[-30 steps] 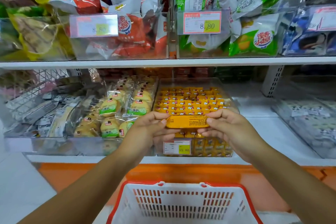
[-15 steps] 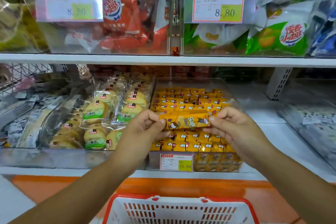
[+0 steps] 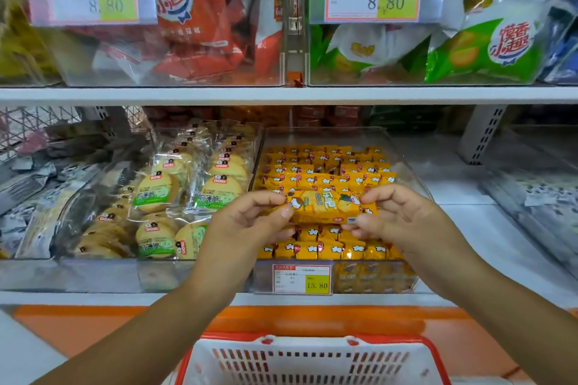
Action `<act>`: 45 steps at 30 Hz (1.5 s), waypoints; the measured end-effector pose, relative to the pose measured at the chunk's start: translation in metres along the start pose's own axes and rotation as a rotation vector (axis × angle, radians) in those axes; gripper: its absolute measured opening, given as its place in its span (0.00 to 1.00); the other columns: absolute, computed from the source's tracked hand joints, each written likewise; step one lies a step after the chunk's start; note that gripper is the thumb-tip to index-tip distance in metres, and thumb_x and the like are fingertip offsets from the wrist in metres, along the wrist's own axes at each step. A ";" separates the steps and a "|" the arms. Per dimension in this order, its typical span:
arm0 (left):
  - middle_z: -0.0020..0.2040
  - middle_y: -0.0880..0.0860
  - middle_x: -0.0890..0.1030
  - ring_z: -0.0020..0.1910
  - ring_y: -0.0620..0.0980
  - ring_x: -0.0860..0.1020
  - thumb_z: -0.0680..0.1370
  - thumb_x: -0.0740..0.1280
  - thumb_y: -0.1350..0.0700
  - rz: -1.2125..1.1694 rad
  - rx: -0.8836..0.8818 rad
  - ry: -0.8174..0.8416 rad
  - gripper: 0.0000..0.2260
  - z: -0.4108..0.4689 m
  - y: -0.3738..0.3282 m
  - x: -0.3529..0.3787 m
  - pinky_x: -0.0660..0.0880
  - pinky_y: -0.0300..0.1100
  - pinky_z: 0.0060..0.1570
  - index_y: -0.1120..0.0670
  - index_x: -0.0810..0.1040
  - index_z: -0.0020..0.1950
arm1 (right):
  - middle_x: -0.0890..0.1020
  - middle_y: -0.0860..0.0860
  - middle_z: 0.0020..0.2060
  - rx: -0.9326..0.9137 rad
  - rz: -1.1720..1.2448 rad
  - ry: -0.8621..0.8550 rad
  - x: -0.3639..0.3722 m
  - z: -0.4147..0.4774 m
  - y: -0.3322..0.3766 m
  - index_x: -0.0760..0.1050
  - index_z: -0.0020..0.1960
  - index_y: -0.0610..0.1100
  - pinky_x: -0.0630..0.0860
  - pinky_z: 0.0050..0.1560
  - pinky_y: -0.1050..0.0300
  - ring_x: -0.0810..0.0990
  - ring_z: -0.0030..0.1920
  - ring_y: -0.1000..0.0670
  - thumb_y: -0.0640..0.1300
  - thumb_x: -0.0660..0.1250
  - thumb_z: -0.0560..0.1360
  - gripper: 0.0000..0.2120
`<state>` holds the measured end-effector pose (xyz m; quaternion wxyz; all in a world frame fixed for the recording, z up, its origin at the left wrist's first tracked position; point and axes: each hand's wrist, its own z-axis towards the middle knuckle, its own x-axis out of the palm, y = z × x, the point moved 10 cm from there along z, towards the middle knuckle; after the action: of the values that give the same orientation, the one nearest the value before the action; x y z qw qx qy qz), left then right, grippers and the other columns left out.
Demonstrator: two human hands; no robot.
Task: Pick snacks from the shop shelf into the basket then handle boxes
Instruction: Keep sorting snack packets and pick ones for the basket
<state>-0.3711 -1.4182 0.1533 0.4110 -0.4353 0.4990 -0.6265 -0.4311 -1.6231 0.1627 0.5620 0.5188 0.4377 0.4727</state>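
An orange snack packet [image 3: 325,205] is held level in front of the lower shelf, its printed face turned to me. My left hand [image 3: 250,222] pinches its left end and my right hand [image 3: 397,216] pinches its right end. Behind it stands a clear bin [image 3: 406,172] full of the same orange packets, with a 15.80 price tag [image 3: 301,279] on its front. A white basket with a red rim [image 3: 312,359] sits below my arms at the bottom edge of the view.
A clear bin of green-labelled biscuit packs [image 3: 175,197] stands left of the orange ones. The upper shelf [image 3: 281,95] carries bins of red bags [image 3: 194,19] and green bags [image 3: 481,47], each tagged 8.80. A bare white shelf surface [image 3: 469,228] lies at the right.
Both hands have turned the orange packet from its plain back to its printed front. The view has moved closer to the shelf, and the basket sits lower in the frame.
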 end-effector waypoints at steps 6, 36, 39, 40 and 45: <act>0.45 0.55 0.86 0.42 0.53 0.86 0.74 0.70 0.67 0.004 -0.010 -0.004 0.07 0.000 0.000 -0.003 0.81 0.37 0.41 0.59 0.83 0.49 | 0.86 0.42 0.43 0.003 0.057 -0.008 -0.001 0.003 0.000 0.78 0.52 0.39 0.82 0.45 0.61 0.87 0.46 0.42 0.41 0.71 0.65 0.16; 0.45 0.54 0.86 0.43 0.51 0.85 0.79 0.66 0.62 -0.044 -0.030 0.023 0.06 -0.006 -0.002 0.000 0.82 0.43 0.42 0.55 0.74 0.54 | 0.83 0.40 0.55 -0.064 0.176 0.050 0.002 -0.001 0.004 0.77 0.43 0.49 0.82 0.41 0.57 0.85 0.46 0.35 0.53 0.80 0.58 0.19; 0.46 0.53 0.86 0.43 0.53 0.85 0.78 0.66 0.62 -0.055 -0.030 0.018 0.07 -0.007 -0.004 0.001 0.82 0.40 0.39 0.55 0.77 0.55 | 0.84 0.40 0.52 -0.066 0.126 0.050 0.003 0.000 0.002 0.79 0.43 0.47 0.82 0.42 0.58 0.86 0.46 0.36 0.61 0.82 0.55 0.26; 0.46 0.53 0.86 0.44 0.54 0.85 0.78 0.66 0.62 -0.052 -0.033 0.013 0.07 -0.007 -0.004 0.001 0.82 0.40 0.39 0.55 0.78 0.55 | 0.84 0.40 0.51 -0.051 0.124 0.053 0.004 0.000 0.000 0.79 0.44 0.46 0.83 0.43 0.58 0.86 0.47 0.37 0.63 0.82 0.54 0.28; 0.43 0.55 0.86 0.43 0.54 0.86 0.74 0.69 0.57 -0.050 -0.051 0.001 0.09 -0.005 0.003 -0.002 0.82 0.40 0.40 0.56 0.81 0.53 | 0.85 0.42 0.51 -0.017 0.123 0.099 0.010 -0.002 -0.002 0.74 0.53 0.41 0.82 0.45 0.60 0.86 0.48 0.41 0.51 0.81 0.59 0.28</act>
<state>-0.3747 -1.4158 0.1500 0.3838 -0.4579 0.5039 -0.6239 -0.4313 -1.6128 0.1603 0.5139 0.5159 0.4284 0.5349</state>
